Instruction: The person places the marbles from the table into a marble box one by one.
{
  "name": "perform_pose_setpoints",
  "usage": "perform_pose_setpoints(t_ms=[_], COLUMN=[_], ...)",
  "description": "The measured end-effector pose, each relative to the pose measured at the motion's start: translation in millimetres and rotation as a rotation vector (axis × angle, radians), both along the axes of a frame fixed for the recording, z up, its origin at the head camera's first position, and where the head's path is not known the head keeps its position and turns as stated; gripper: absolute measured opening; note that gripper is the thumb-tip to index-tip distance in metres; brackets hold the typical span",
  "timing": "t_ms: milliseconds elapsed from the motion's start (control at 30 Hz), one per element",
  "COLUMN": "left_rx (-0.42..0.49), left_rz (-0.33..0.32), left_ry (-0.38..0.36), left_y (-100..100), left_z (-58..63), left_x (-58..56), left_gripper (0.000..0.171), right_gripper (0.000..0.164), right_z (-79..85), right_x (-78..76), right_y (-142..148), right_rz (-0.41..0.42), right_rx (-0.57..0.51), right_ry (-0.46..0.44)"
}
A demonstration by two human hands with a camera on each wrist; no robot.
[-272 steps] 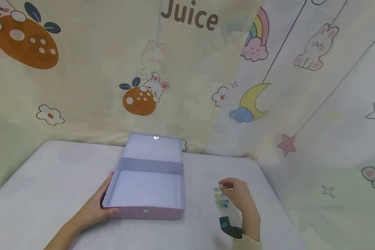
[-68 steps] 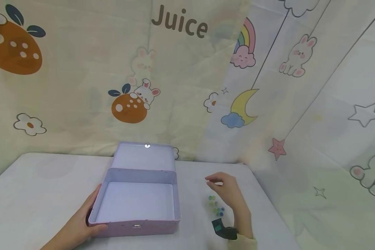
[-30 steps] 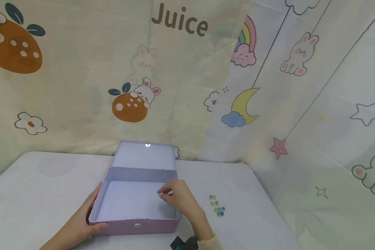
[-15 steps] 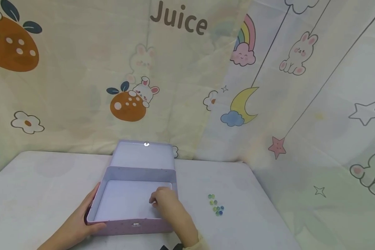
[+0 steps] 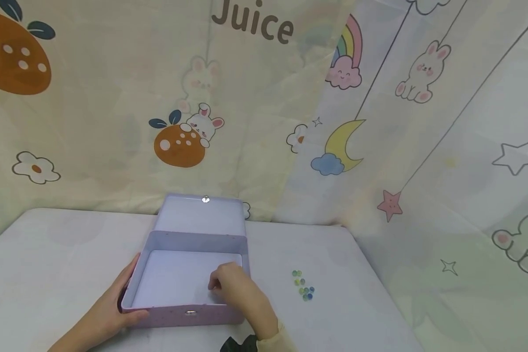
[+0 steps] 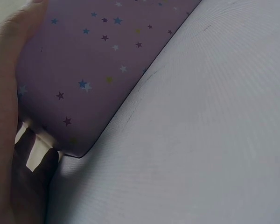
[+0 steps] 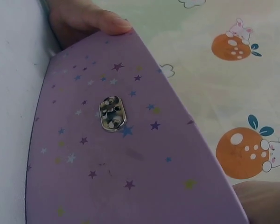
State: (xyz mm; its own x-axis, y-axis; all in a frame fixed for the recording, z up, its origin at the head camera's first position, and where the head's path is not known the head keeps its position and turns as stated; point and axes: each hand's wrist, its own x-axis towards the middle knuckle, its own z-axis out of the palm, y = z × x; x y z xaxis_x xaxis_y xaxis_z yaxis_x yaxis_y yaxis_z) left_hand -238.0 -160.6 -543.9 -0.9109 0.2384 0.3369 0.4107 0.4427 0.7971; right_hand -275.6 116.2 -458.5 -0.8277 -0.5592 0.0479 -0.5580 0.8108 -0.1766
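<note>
A lilac tin box [image 5: 187,315] with printed stars stands on the table, its hinged lid [image 5: 200,215] tipped back. My left hand [image 5: 110,305] grips its left front corner, thumb on the front wall and fingers along the side; the left wrist view shows this hand [image 6: 4,116] against the starred wall. My right hand [image 5: 235,286] reaches over the front right rim, its fingers bent down close over the box floor. Those fingertips are mostly hidden behind the hand, and I cannot tell whether they hold anything. A metal clasp [image 7: 113,113] shows on the front wall.
Right of the box, several small round green, yellow and blue beads [image 5: 303,286] lie in a loose cluster on the white-covered table [image 5: 347,313]. A printed cloth [image 5: 255,122] hangs behind the table and along its right side.
The right hand has moved left from beside the beads, its fingers pinched together, over the rim and down into the box. The left hand keeps its grip on the corner.
</note>
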Motion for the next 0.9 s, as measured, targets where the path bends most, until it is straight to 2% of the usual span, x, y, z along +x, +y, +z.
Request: perform_pose_setpoints(t_ms=[133, 533, 633, 733, 900], left_rx=[0.001, 0.007, 0.007, 0.007, 0.016], left_rz=[-0.003, -0.019, -0.02, -0.022, -0.037], left_ry=[0.001, 0.016, 0.025, 0.026, 0.03], left_y=[3.1, -0.3, -2.2, -2.7, -0.9], left_z=[1.5, 0.0, 1.2, 2.2, 0.3], left_x=[0.1, 1.1, 1.2, 1.2, 1.6], left_gripper=[0.111, 0.11, 0.11, 0.11, 0.11], right_gripper=[0.012, 0.013, 0.011, 0.008, 0.017], right_z=[1.5, -4.7, -4.6, -5.3, -2.6], right_x=[0.5, -1.0, -2.7, -4.9, -5.1], right_y=[2.5, 1.8, -0.2, -2.0, -0.8], right_rz=[-0.024, -0.048, -0.033, -0.003, 0.014], right_rx=[0.016, 0.044, 0.059, 0.082, 0.027], right_ry=[-0.056, -0.121, -0.11, -0.058, -0.006])
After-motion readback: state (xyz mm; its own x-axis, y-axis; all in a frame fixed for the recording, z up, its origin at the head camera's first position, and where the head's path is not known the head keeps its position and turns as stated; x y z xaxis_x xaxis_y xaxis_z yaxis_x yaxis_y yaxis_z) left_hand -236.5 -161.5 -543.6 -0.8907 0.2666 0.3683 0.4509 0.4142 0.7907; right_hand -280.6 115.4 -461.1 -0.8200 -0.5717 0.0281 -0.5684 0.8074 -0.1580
